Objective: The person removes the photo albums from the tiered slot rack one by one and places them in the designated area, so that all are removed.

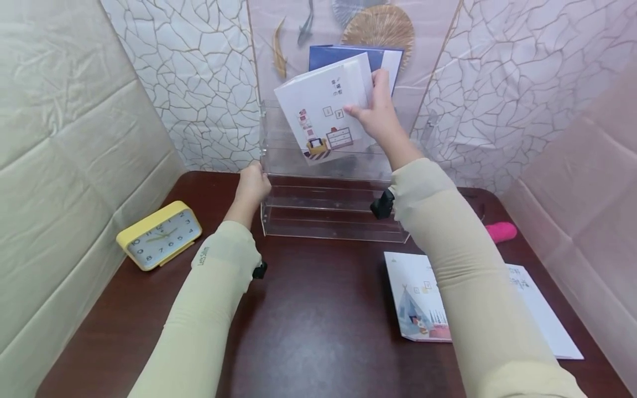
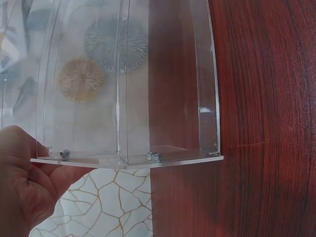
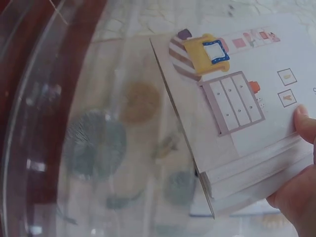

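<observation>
A person's two hands at work on a bench (image 1: 313, 326). The right hand (image 1: 379, 113) held a white book (image 1: 318, 108), its grip clamped on the book's right side; the thumb lay on the cover, close to two small framed pictures, and the fingers were largely hidden. The book was tilted, in front of the far tiers of a clear rack (image 1: 323, 176); whether it touched the rack could not be told. Its cover showed a yellow armchair and a chest of drawers. Behind it stood a blue book (image 1: 328, 56), partly covered. The left hand (image 1: 252, 182) had its grip closed on the left end panel of the rack, thumb and fingers on opposite faces, as the left wrist view showed.

Left of the rack, a yellow clock (image 1: 161, 235) stood on the bench. On the near right lay a tent-pictured book (image 1: 415, 301) and a second white volume (image 1: 542, 318), both partly hidden by the right sleeve (image 1: 463, 260). Farther right lay a pink object (image 1: 501, 232). A backdrop (image 1: 209, 83) with gold crack lines hung on the far side.
</observation>
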### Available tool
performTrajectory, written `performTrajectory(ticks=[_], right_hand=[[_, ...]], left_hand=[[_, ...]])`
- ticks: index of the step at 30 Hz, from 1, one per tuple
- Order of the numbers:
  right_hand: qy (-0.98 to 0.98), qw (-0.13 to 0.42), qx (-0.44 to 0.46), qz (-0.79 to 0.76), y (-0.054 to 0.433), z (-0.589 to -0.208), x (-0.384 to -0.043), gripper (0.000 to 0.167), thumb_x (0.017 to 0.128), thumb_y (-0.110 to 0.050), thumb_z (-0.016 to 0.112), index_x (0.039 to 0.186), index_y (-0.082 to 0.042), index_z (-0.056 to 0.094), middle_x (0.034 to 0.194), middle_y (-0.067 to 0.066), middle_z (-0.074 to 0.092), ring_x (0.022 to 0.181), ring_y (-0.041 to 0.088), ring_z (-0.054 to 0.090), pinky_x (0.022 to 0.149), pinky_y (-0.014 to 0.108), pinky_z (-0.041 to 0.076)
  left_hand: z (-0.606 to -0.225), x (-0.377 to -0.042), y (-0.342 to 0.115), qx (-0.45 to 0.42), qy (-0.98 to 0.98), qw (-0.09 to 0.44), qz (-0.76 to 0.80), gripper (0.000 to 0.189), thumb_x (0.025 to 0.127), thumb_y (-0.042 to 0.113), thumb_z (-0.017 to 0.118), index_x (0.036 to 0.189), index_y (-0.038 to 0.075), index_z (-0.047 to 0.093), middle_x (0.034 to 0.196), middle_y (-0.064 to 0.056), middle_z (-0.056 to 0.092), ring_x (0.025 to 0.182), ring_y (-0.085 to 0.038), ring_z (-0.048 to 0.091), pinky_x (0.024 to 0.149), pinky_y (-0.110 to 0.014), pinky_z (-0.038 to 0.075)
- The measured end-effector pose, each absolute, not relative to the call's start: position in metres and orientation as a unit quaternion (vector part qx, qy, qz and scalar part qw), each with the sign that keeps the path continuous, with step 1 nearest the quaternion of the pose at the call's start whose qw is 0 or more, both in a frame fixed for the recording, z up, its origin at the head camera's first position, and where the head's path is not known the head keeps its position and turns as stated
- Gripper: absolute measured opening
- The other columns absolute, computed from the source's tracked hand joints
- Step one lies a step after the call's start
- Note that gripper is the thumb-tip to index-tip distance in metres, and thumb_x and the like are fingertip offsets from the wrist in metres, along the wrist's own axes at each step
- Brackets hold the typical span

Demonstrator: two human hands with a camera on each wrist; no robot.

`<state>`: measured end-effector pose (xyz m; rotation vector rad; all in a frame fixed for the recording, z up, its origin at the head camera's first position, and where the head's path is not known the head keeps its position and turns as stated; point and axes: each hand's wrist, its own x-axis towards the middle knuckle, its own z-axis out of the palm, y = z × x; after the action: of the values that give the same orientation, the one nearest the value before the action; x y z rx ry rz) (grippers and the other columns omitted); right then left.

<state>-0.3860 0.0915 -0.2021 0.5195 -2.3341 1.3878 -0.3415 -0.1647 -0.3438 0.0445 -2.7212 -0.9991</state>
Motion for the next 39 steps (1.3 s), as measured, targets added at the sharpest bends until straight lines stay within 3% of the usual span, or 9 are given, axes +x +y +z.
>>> performTrajectory(ticks=[7, 12, 18, 22, 25, 31, 39], right_hand=[[-0.813, 0.187, 0.169, 0.525, 0.113, -0.176, -0.386, 0.059, 0.082, -0.002, 0.069, 0.122, -0.012, 0.027, 0.118, 0.001, 0.043, 0.117, 0.016, 0.043, 0.099, 0.024, 0.037], [-0.827, 0.182, 0.145, 0.511, 0.122, -0.166, -0.383, 0.055, 0.084, -0.008, 0.068, 0.120, -0.014, 0.028, 0.118, 0.001, 0.045, 0.117, 0.016, 0.044, 0.098, 0.025, 0.039], [-0.809, 0.191, 0.155, 0.534, 0.128, -0.163, -0.375, 0.051, 0.084, -0.004, 0.066, 0.119, -0.013, 0.030, 0.117, 0.003, 0.047, 0.115, 0.019, 0.047, 0.097, 0.027, 0.041], [-0.757, 0.192, 0.166, 0.602, 0.133, -0.159, -0.357, 0.049, 0.083, 0.003, 0.065, 0.115, -0.012, 0.031, 0.116, 0.005, 0.049, 0.112, 0.021, 0.049, 0.094, 0.029, 0.044], [-0.712, 0.159, 0.167, 0.664, 0.137, -0.162, -0.329, 0.047, 0.082, 0.008, 0.062, 0.112, -0.011, 0.031, 0.117, 0.010, 0.052, 0.109, 0.025, 0.053, 0.091, 0.031, 0.047], [-0.696, 0.078, 0.108, 0.705, 0.142, -0.210, -0.266, 0.043, 0.084, 0.009, 0.058, 0.112, -0.007, 0.030, 0.113, 0.018, 0.055, 0.098, 0.030, 0.060, 0.079, 0.034, 0.054], [-0.722, -0.067, -0.043, 0.688, 0.138, -0.331, -0.208, 0.042, 0.088, 0.004, 0.055, 0.117, 0.003, 0.026, 0.115, 0.025, 0.049, 0.080, 0.019, 0.063, 0.073, 0.033, 0.056]], left_hand=[[-0.345, -0.341, -0.164, 0.013, -0.934, 0.125, -0.334, 0.022, 0.092, 0.003, 0.044, 0.106, -0.011, 0.055, 0.104, -0.027, 0.060, 0.101, -0.039, 0.058, 0.085, -0.045, 0.049], [-0.344, -0.340, -0.164, 0.010, -0.934, 0.132, -0.333, 0.022, 0.091, 0.002, 0.044, 0.105, -0.011, 0.055, 0.103, -0.027, 0.061, 0.100, -0.039, 0.059, 0.085, -0.045, 0.049], [-0.345, -0.341, -0.164, 0.009, -0.933, 0.129, -0.336, 0.023, 0.092, 0.002, 0.044, 0.107, -0.010, 0.055, 0.105, -0.026, 0.061, 0.101, -0.039, 0.058, 0.087, -0.044, 0.049], [-0.345, -0.340, -0.164, 0.007, -0.933, 0.133, -0.335, 0.023, 0.091, 0.002, 0.043, 0.106, -0.011, 0.055, 0.103, -0.027, 0.061, 0.100, -0.039, 0.059, 0.085, -0.045, 0.050], [-0.346, -0.340, -0.164, 0.001, -0.933, 0.139, -0.332, 0.021, 0.091, 0.002, 0.043, 0.103, -0.011, 0.055, 0.100, -0.028, 0.061, 0.097, -0.040, 0.059, 0.082, -0.046, 0.050], [-0.345, -0.340, -0.166, 0.003, -0.934, 0.135, -0.330, 0.020, 0.092, 0.002, 0.044, 0.102, -0.010, 0.054, 0.099, -0.027, 0.061, 0.096, -0.039, 0.059, 0.082, -0.046, 0.050], [-0.347, -0.343, -0.167, 0.007, -0.938, 0.130, -0.322, 0.021, 0.093, 0.003, 0.042, 0.104, -0.011, 0.054, 0.100, -0.027, 0.060, 0.097, -0.039, 0.059, 0.082, -0.046, 0.050]])
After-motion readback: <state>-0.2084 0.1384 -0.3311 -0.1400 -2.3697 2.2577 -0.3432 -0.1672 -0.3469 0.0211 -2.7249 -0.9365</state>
